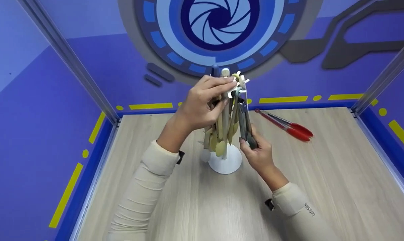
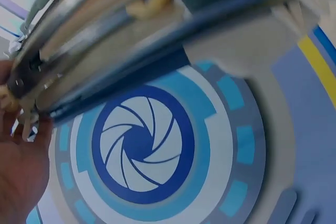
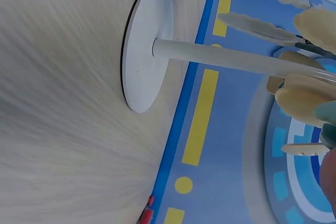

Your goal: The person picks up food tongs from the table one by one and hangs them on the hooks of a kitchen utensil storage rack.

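Note:
A white utensil stand (image 1: pixel 225 164) with a round base (image 3: pixel 149 51) and a slim pole rises from the table. Several tongs and utensils with beige heads (image 1: pixel 220 147) hang around it from white hooks at the top. My left hand (image 1: pixel 205 100) pinches the white top of the stand between fingers and thumb. On the right side of the stand hangs a pair of tongs (image 1: pixel 243 122) with dark green tips. Down at those tips, my right hand (image 1: pixel 260 152) grips them. Blurred hanging utensils (image 2: pixel 131 40) cross the left wrist view beside my left hand (image 2: pixel 23 177).
Red-tipped tongs (image 1: pixel 299 131) lie on the wooden table (image 1: pixel 322 174) to the right, near the back wall. Blue-purple printed panels (image 1: pixel 88 63) in metal frames enclose the table at the back and both sides.

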Available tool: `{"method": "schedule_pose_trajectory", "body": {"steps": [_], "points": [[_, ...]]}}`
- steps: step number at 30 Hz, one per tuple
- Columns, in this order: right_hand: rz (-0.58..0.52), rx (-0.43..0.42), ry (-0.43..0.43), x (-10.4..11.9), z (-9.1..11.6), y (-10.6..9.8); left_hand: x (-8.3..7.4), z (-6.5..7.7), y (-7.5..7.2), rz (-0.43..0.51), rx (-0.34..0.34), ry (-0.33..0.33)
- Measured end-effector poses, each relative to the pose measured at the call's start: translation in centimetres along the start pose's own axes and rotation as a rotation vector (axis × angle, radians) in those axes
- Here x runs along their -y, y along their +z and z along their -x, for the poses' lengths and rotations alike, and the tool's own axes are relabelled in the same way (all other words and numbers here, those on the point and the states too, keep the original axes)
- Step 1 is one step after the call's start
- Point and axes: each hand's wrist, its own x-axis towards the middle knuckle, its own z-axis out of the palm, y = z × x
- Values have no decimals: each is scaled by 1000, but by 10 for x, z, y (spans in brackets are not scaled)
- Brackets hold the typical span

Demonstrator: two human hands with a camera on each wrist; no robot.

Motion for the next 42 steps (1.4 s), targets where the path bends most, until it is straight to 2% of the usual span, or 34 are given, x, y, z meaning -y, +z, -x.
{"method": "schedule_pose_trajectory", "body": {"steps": [2,4,10,14,19,22,31,36,42], "points": [[6,-3,9,0,-1,2,0,-1,-1,-5,8,3],[9,-6,19,-1,-2,4,-1,-2,3,-27,-18,0],[34,1,41,-1,-3,8,-8,-4,19,-35,-168,-74],[42,20,54,-3,-3,8,-11,-5,24,-17,-224,-102],[61,14,56,-5,-2,8,-14,-5,29,-12,-259,-114],[79,42,68,-5,-2,7,-16,-5,32,-7,-284,-124],[147,117,159,-1,-2,1,-21,-5,39,-35,-322,-130],[187,62,153,0,1,0,-25,-5,43,-70,-335,-139],[243,-7,92,3,3,-2,-31,-7,47,-131,-372,-159]]}}
